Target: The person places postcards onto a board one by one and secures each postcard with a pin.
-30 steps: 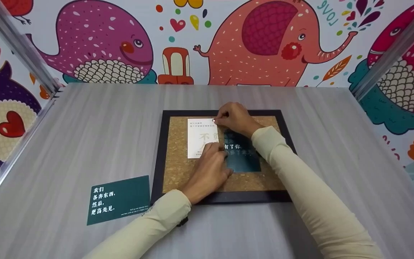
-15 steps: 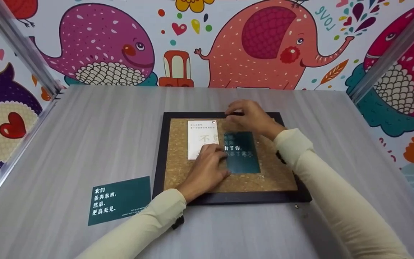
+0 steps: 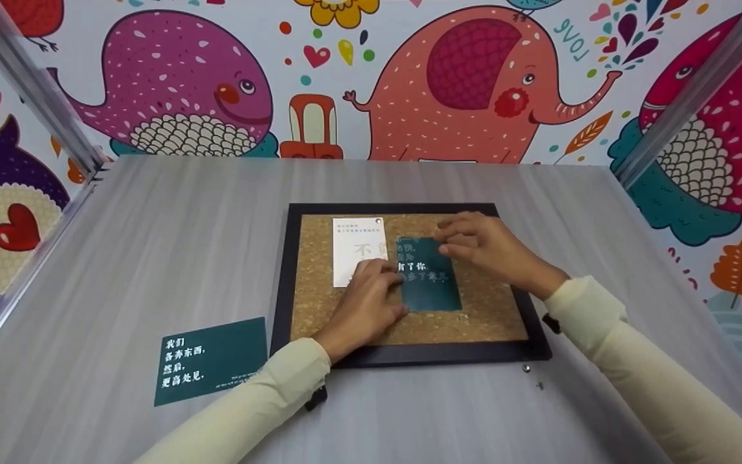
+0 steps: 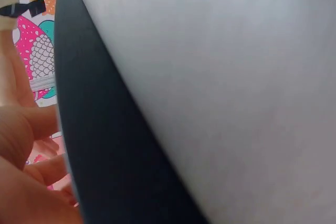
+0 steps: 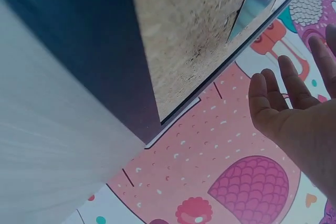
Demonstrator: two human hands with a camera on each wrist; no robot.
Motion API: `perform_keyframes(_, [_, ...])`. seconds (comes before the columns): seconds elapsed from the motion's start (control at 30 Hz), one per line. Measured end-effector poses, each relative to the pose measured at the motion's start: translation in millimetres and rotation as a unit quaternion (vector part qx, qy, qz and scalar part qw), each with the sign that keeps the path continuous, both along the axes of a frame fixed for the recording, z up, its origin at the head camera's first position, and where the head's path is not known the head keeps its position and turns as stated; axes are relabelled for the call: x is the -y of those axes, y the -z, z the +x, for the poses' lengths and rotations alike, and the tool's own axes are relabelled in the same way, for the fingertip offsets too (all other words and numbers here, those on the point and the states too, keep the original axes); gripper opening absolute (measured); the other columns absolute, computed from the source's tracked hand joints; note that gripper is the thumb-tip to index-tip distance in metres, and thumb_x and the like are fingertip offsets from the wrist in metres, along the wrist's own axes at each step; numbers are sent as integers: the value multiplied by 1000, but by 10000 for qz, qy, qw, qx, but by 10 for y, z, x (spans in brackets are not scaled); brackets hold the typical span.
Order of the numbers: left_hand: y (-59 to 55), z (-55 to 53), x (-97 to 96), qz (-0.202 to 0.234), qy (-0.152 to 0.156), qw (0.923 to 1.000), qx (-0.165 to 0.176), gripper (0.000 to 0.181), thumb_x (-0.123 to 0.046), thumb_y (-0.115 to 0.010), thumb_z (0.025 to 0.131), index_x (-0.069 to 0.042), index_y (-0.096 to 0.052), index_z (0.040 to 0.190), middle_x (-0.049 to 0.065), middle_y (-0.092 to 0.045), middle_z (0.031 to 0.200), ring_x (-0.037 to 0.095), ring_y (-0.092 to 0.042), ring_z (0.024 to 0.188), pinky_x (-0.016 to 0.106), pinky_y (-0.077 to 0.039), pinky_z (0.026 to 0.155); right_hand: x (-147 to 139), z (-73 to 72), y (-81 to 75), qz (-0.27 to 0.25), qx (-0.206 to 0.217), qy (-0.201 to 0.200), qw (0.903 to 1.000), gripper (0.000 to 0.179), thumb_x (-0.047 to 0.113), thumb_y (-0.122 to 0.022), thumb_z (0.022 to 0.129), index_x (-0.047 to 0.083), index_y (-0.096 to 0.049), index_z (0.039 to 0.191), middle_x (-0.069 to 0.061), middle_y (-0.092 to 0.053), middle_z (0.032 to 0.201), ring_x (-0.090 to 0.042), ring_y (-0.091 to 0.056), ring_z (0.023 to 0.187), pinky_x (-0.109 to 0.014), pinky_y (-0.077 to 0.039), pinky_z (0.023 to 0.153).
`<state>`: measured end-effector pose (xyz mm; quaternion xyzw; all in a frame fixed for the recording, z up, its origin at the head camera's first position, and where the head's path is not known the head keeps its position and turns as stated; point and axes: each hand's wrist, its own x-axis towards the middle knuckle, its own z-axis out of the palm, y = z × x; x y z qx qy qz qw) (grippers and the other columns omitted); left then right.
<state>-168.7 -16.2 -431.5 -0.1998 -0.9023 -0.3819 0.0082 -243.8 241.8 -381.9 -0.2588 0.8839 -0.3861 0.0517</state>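
A cork board [image 3: 493, 322] in a black frame lies on the table, with a white card [image 3: 348, 235] and a dark green card [image 3: 432, 295] side by side on it. A small pushpin [image 3: 378, 221] sits at the white card's upper right corner. My left hand [image 3: 364, 299] rests on the cards where they meet, fingertips touching them and covering the white card's lower part. Over the green card's upper right corner hovers my right hand [image 3: 493, 248], fingers loose, nothing seen held; the right wrist view also shows this right hand [image 5: 299, 108] with spread fingers.
Another green card [image 3: 213, 361] with white writing lies on the table left of the board, partly behind the left sleeve. Two tiny objects, a round pin [image 3: 526, 368] and a small pin-like piece [image 3: 540, 385], lie near the board's front right corner. A cartoon-printed wall [image 3: 319, 38] stands behind.
My right hand has let go of the pushpin at the white card's corner and moved right and toward me, over the green card. The left hand stays in place.
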Motion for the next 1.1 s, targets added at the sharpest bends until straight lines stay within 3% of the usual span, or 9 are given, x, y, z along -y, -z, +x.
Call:
perform_keyframes(0.27, [19,15,-13,71,-1,10000,23,44,-8,-86,90,9,-76,128,19,-64,145,38,-51,141,51,-45,120,-230,330,39,-9,77,42,10000,22,11,-79,103,5,-83,124,-18,-68,146,-36,-59,139,-60,-56,109])
perform_keyframes(0.53, [15,27,-15,-135,15,9997,-186,41,-8,-85,91,9,-75,128,19,-64,144,37,-52,141,50,-46,119,-512,670,103,295,-275,175,9990,27,10,-83,100,11,-84,126,-13,-73,139,-35,-62,137,-64,-55,108])
perform_keyframes(0.6, [6,39,-11,-197,44,9995,-258,41,-8,-85,92,9,-75,128,20,-64,143,37,-52,141,51,-46,119,-583,757,97,427,-337,246,9982,27,11,-84,99,13,-85,125,-9,-74,137,-32,-64,134,-60,-57,107])
perform_keyframes(0.83, [-21,47,-14,-257,126,9993,-252,44,-10,-84,94,10,-73,131,19,-63,146,37,-51,142,50,-46,120,-842,1040,96,708,-678,215,9950,22,9,-86,97,20,-86,115,5,-78,124,-19,-69,120,-23,-55,102])
perform_keyframes(1.1, [-19,38,-10,-239,114,9994,-210,43,-11,-85,93,9,-74,130,19,-63,146,37,-51,142,51,-45,120,-976,1274,158,948,-583,240,9935,22,13,-87,96,28,-86,112,11,-76,122,-12,-67,115,-23,-56,99])
